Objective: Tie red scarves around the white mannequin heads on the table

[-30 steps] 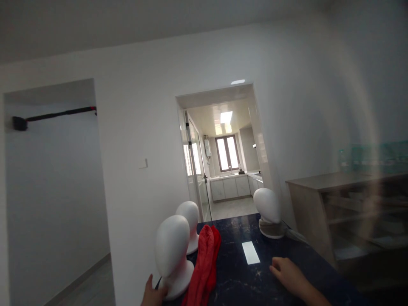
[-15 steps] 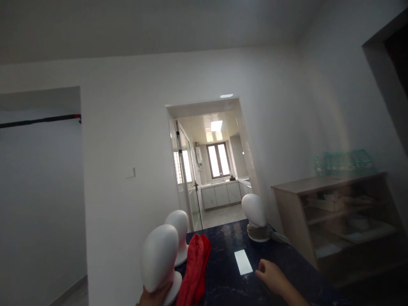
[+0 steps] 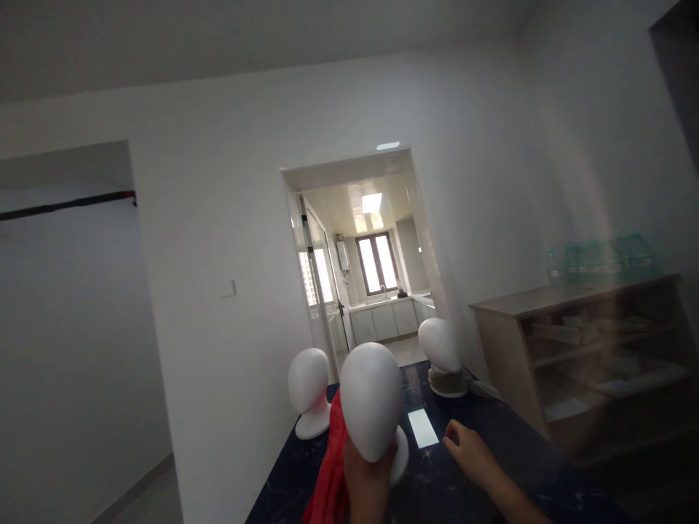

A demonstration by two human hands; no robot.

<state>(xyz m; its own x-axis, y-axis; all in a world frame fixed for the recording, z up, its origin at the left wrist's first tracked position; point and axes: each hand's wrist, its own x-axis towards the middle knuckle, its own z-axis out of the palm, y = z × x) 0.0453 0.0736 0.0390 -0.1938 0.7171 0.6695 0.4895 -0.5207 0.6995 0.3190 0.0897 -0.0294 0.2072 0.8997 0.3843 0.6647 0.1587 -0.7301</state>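
A white mannequin head (image 3: pixel 370 393) stands close in front of me, with my left hand (image 3: pixel 365 477) wrapped around its neck. Just left of that hand lies a red cloth (image 3: pixel 329 469), partly hidden behind the head and hand. My right hand (image 3: pixel 468 447) hovers over the dark marbled table (image 3: pixel 420 484), its fingers curled together and nothing visible in them. Beside its fingertips, a bright white rectangle (image 3: pixel 423 428) shows on the tabletop; whether it is a sheet or a reflection I cannot tell.
Another white mannequin head (image 3: pixel 309 382) stands at the table's left side. A third head (image 3: pixel 440 346), with a greyish-brown band at its neck, is at the far right. Beyond it, a wooden shelf unit (image 3: pixel 494 349) stands along the right. A doorway (image 3: pixel 354 161) opens behind the table.
My left hand has carried the mannequin head rightward from the table's left side, so it now covers part of the red cloth. My right hand stays curled near the white rectangle.
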